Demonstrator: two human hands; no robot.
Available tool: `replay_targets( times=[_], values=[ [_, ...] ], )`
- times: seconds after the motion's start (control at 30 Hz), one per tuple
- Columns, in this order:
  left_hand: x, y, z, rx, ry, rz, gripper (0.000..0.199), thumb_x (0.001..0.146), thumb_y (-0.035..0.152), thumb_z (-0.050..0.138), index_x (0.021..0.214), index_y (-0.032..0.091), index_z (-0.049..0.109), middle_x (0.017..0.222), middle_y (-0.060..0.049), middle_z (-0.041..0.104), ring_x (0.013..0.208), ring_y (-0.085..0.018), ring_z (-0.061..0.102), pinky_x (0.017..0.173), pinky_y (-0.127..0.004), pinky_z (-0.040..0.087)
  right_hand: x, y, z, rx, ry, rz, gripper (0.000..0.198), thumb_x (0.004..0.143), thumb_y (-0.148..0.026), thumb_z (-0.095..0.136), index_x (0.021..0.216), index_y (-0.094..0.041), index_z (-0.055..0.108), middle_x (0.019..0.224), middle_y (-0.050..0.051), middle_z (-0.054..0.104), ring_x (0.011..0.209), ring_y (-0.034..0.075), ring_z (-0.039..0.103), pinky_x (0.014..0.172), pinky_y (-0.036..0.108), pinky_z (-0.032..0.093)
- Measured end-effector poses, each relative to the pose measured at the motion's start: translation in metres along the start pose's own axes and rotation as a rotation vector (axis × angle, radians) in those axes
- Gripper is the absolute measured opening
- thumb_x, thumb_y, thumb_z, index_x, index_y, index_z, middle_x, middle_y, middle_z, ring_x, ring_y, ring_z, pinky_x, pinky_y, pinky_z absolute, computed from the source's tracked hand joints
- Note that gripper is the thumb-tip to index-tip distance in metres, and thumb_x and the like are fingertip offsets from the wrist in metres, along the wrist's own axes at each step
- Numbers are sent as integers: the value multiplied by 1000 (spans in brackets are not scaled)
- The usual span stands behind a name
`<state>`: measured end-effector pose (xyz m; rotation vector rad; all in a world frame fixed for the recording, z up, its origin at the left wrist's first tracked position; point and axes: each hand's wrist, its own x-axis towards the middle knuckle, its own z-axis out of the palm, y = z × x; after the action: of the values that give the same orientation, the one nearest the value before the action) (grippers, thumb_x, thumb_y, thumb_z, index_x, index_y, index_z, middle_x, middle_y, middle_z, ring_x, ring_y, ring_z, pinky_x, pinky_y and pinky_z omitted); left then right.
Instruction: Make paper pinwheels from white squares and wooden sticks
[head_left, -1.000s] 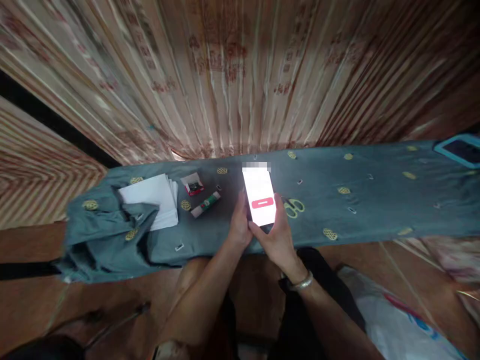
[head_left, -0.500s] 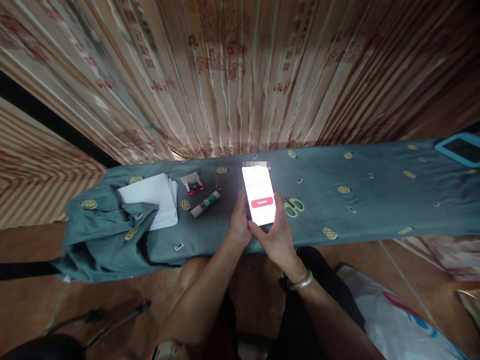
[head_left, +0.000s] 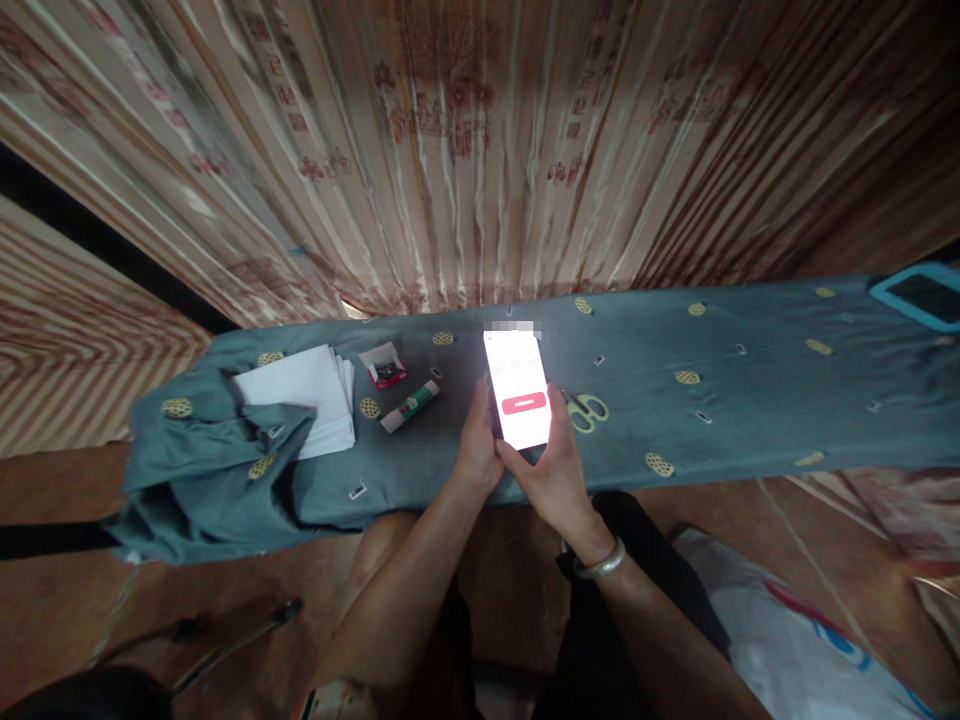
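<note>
A smartphone [head_left: 517,375] with a bright white screen and a red bar is held upright above the cloth-covered table. My left hand [head_left: 478,442] grips its left edge, and my right hand [head_left: 553,462] wraps its right edge and lower corner. Just right of the phone lie scissors [head_left: 590,412] with pale green handles, their blades mostly hidden behind my right hand. Left of my hands lies a green and white glue stick [head_left: 410,406]. Behind it sits a small open red and white box [head_left: 385,368] with dark contents.
A stack of white paper [head_left: 296,385] lies on the left, partly under a fold of the grey-green patterned cloth [head_left: 757,410]. A blue-framed tablet-like object [head_left: 919,297] rests at the far right. A pleated curtain [head_left: 465,180] hangs behind the table.
Hardly anything differs. Both hands keep the phone in the same place; the view has shifted very slightly.
</note>
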<state>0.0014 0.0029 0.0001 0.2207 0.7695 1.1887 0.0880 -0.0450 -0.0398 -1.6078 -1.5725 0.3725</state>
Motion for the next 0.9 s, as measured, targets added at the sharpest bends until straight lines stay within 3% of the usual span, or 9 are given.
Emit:
replay_targets(
  times=[0.17,0.33,0.6,0.9],
  values=[
    [-2,2,4,2,14,-5,48,100,45,35,121,14,65,114,-12,74,115,-28,66,105,-42,48,0,0,-1,5,-12,4,92,82,-53,62,153,-12,20,153,23,37,144,34,35,115,58,33],
    [-3,2,5,0,26,-4,46,98,47,42,120,14,66,118,-13,72,115,-29,66,104,-42,48,0,0,-1,2,-10,6,91,82,-55,62,153,-13,20,153,22,36,144,34,35,114,58,34],
    [-3,2,4,1,18,-14,49,101,44,33,123,14,64,118,-12,73,116,-28,65,105,-42,48,-1,-1,-1,1,-13,6,91,83,-56,62,153,-15,21,154,22,37,144,34,35,114,57,33],
    [-1,0,1,5,-8,7,47,97,49,43,119,15,67,119,-12,72,118,-30,64,106,-43,47,0,-2,-1,3,-9,3,90,83,-55,61,153,-15,21,154,21,37,144,34,34,115,58,33]
  ],
)
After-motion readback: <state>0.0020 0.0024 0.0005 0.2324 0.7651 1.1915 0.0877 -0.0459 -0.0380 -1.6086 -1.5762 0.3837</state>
